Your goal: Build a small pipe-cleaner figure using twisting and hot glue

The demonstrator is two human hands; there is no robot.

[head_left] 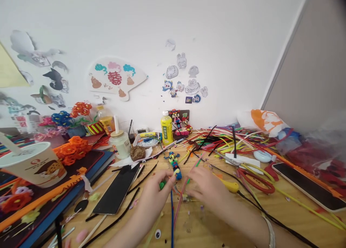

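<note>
My left hand is closed on a small pipe-cleaner figure, pinching its lower part between thumb and fingers. The figure has a yellow face, a blue hat and a blue-and-green body. Just to its right is my right hand, slightly blurred, with its fingers apart and nothing visible between them. A pink pipe cleaner runs past its fingertips; I cannot tell whether they touch. Below the figure, a blue pipe cleaner extends toward the near edge. A yellow-handled tool with a black cord lies partly behind my right hand.
At left are a black phone, a paper cup and a glass jar. A yellow bottle stands behind the figure. Loose pipe cleaners, red-handled scissors and another phone lie right.
</note>
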